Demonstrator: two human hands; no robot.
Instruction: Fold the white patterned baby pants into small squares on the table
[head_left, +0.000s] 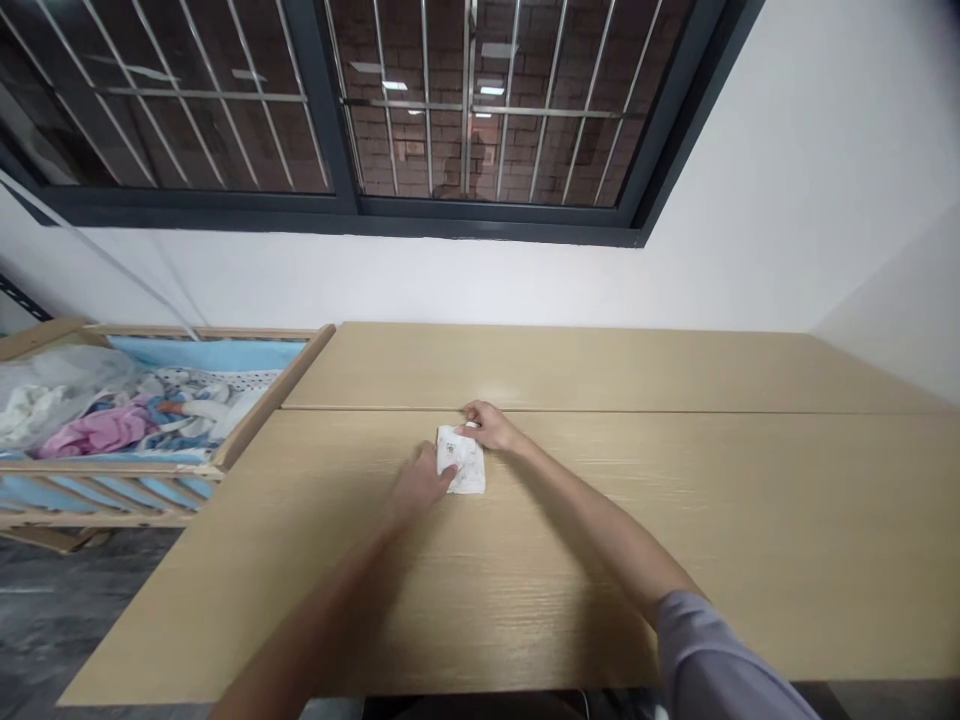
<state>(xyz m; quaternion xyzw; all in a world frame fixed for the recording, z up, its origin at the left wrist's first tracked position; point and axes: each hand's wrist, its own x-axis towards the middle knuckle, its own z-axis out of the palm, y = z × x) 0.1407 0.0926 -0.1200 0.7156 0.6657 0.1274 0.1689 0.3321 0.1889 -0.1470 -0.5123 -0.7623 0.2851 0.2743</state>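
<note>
A small, flat white square with faint dark print (469, 470), which could be a folded cloth or a soft packet, is at the middle of the wooden tabletop (675, 500). My left hand (420, 482) grips its left edge, with the thumb across the front and the other fingers mostly hidden. At the top right corner, my right hand (489, 428) pinches it between thumb and fingers. I cannot tell whether the square rests on the wood or is held slightly above it.
To the left stands a wooden crib (274, 400) with blue lining, holding a pink cloth (101, 430) and other crumpled fabrics. A narrow seam crosses the tabletop beyond my hands. Behind are a white wall (480, 280) and a dark-framed, barred window (495, 215).
</note>
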